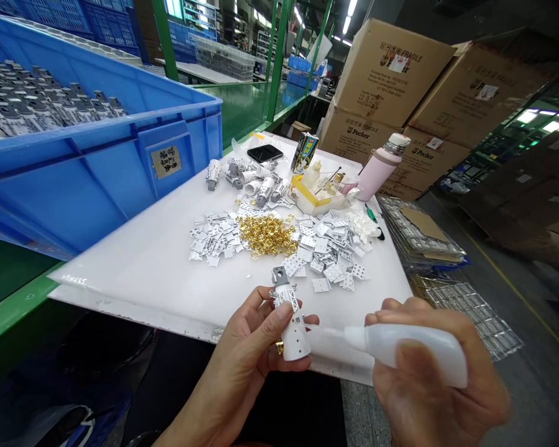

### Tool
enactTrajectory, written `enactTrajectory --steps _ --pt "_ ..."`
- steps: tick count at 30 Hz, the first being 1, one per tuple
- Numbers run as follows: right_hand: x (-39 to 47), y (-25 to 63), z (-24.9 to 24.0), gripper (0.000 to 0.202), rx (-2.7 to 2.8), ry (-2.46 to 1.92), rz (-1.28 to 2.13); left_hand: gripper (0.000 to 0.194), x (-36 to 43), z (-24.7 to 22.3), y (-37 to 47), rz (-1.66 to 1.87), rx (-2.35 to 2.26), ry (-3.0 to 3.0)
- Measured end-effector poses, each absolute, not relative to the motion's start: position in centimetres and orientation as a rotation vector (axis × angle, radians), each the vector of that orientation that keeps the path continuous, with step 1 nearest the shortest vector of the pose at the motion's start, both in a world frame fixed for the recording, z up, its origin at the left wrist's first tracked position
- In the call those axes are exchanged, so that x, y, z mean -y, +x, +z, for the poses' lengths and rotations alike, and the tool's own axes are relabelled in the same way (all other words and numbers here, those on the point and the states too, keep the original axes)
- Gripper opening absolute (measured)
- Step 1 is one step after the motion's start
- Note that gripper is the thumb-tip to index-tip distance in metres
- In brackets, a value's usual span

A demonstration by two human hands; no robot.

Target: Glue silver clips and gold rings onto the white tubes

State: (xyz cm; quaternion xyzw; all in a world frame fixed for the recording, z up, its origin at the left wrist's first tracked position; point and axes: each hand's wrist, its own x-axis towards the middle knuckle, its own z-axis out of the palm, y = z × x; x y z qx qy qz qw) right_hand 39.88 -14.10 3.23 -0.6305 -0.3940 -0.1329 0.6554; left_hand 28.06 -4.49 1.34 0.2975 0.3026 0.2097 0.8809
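Note:
My left hand (256, 347) grips a white cylindrical plastic model part (295, 344) with a grey square cap; a bit of gold shows beside its lower end. In my right hand (438, 385) is a translucent squeeze bottle (417, 347), lying sideways. Its thin nozzle points left and its tip reaches the side of the cylinder; whether they touch I cannot tell. Beyond my hands a heap of gold rings (268, 234) lies between two piles of small white plates, one on the left (214, 237) and one on the right (330, 251).
Several finished-looking cylinders (263, 186) lie farther back near a phone (264, 153). A drink carton (305, 153), a small tray (312, 203) and a pink bottle (381, 167) stand at the back right. A blue crate (97, 167) flanks the table's left; cardboard boxes (386, 74) rise behind.

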Motion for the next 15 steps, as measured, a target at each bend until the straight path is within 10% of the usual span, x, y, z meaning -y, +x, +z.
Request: enactTrajectory --steps 15 --pt "15.1 39.8 2.8 0.021 0.826 -1.447 -0.332 0.034 3.9 -0.4 27.0 0.338 -0.334 0.208"
